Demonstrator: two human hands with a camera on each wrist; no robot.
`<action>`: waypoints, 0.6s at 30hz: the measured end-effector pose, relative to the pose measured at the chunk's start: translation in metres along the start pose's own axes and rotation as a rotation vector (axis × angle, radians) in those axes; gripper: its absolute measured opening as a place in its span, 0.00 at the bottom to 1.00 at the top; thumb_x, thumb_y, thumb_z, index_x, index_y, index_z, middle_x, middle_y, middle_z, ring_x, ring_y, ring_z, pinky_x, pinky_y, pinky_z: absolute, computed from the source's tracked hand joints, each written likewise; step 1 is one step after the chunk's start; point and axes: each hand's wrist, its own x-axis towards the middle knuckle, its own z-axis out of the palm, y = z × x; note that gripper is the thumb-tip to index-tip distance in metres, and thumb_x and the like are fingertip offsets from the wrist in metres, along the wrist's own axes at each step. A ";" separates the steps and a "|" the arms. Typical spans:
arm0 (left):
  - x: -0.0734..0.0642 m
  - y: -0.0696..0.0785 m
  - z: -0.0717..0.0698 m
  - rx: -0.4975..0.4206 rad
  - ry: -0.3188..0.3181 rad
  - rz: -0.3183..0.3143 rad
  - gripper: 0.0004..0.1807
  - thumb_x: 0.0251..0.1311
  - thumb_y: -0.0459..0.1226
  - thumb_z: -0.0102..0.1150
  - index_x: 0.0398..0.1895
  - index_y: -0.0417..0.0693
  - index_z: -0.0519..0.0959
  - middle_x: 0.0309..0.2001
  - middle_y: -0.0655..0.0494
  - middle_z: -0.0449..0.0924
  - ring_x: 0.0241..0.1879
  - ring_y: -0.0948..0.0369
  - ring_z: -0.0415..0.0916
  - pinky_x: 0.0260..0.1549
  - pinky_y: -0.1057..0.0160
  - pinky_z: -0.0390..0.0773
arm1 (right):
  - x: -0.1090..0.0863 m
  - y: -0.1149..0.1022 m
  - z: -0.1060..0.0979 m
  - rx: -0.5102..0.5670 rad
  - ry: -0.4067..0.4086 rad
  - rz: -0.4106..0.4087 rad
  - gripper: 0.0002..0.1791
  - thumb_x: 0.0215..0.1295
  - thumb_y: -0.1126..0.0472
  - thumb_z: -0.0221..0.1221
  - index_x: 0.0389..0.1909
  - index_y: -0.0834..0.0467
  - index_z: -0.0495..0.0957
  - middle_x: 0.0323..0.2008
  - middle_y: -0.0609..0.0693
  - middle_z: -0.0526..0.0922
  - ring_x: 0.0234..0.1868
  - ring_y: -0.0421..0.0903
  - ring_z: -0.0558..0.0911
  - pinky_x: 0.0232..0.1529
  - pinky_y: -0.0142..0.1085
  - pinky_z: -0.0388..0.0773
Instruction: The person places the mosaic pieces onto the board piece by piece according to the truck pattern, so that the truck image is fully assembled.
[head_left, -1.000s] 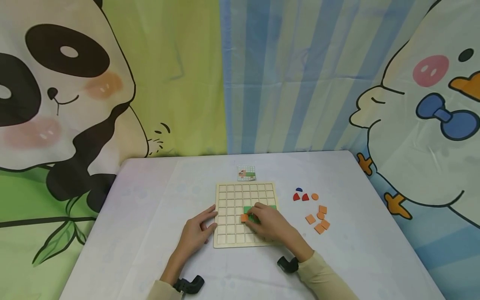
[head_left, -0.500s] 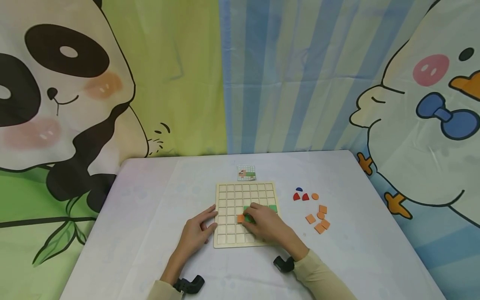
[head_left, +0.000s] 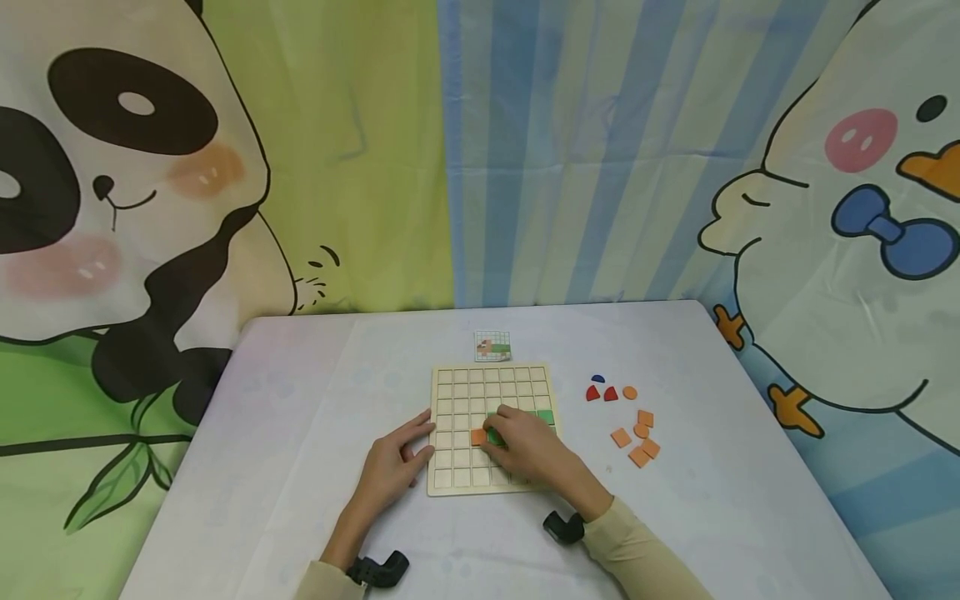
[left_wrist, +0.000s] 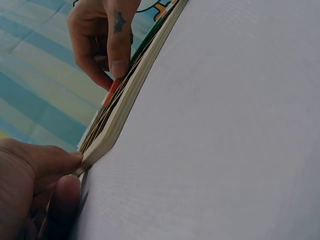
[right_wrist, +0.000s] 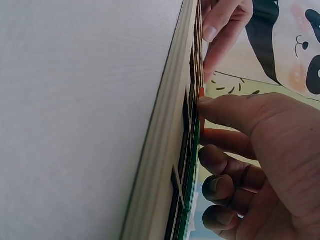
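Note:
A wooden grid board (head_left: 453, 462) lies on the table, with green tiles (head_left: 545, 416) in some of its cells. My right hand (head_left: 528, 442) is over the board and holds an orange square tile (head_left: 477, 437) between thumb and index finger, low at the grid. In the right wrist view the thumb touches the orange tile (right_wrist: 202, 92), and its other fingers curl beside the green tiles (right_wrist: 192, 175). My left hand (head_left: 393, 458) rests at the board's left edge, its thumb and fingertips touching the rim.
Right of the board lie several orange squares (head_left: 639, 457) and circles (head_left: 630, 392), two red pieces (head_left: 611, 393) and a blue half-circle (head_left: 597, 379). A small picture card (head_left: 492, 346) lies behind the board. Printed curtains (head_left: 585, 167) hang behind the white table (head_left: 322, 375).
My right hand has moved slightly left across the board with the orange square tile, which now sits further left. My left hand has stayed at the board's edge.

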 end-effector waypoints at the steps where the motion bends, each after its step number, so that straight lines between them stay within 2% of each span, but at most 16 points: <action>1: 0.000 0.000 0.000 0.000 0.001 -0.001 0.25 0.65 0.35 0.72 0.65 0.54 0.84 0.73 0.68 0.77 0.14 0.64 0.71 0.13 0.66 0.72 | 0.000 0.000 0.000 0.000 0.000 -0.003 0.14 0.72 0.47 0.67 0.49 0.52 0.86 0.39 0.43 0.84 0.33 0.36 0.78 0.36 0.31 0.79; 11: -0.001 -0.002 0.001 -0.019 0.010 0.015 0.25 0.64 0.34 0.73 0.65 0.52 0.84 0.73 0.64 0.78 0.13 0.65 0.69 0.12 0.65 0.71 | 0.000 -0.001 0.000 -0.007 0.008 -0.019 0.13 0.72 0.49 0.68 0.49 0.52 0.86 0.39 0.44 0.84 0.33 0.36 0.79 0.34 0.31 0.79; 18: 0.000 -0.002 0.000 -0.033 0.008 0.006 0.26 0.63 0.33 0.73 0.65 0.53 0.84 0.73 0.64 0.78 0.13 0.65 0.69 0.13 0.65 0.70 | -0.003 0.001 -0.005 0.024 -0.016 0.034 0.15 0.73 0.47 0.66 0.51 0.51 0.86 0.40 0.42 0.82 0.33 0.35 0.76 0.37 0.30 0.79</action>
